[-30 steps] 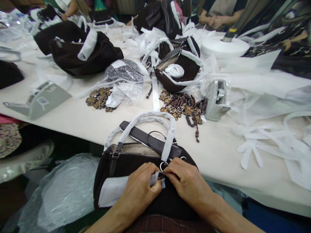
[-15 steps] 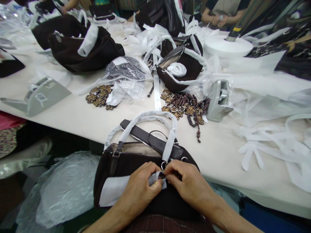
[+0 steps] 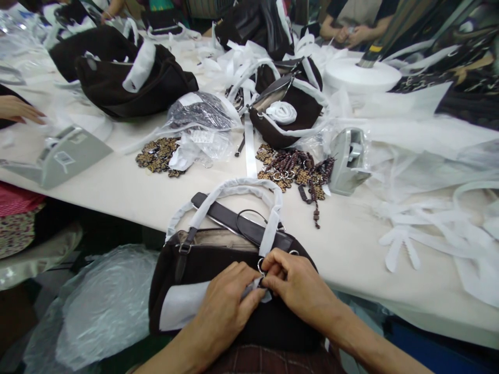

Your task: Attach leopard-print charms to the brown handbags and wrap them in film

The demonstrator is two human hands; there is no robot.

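Observation:
A dark brown handbag [image 3: 183, 270] rests upright against the table's front edge, its zipped top partly open. White wrapping covers its handles [image 3: 210, 200]. Across the bag's front lies a strip of white tissue [image 3: 183, 306]. My left hand [image 3: 232, 296] presses on the bag front, thumb and fingers closed on the bunched end of this tissue. Beside it my right hand [image 3: 290, 278] pinches at the metal ring [image 3: 261, 266] below the right handle. The small piece between its fingertips is mostly hidden.
Leopard-patterned charms [image 3: 158, 156] and braided dark cords [image 3: 296, 163] lie beyond the bag. Tape dispensers [image 3: 76, 156] stand left and right. More brown handbags [image 3: 132, 78] and a white ribbon roll [image 3: 360, 75] sit farther back. Another person's hand [image 3: 19, 110] is at the left.
My right hand's fingers have curled and shifted at the ring, while my left thumb has moved slightly toward it. Another person's hand has come into view at the left edge.

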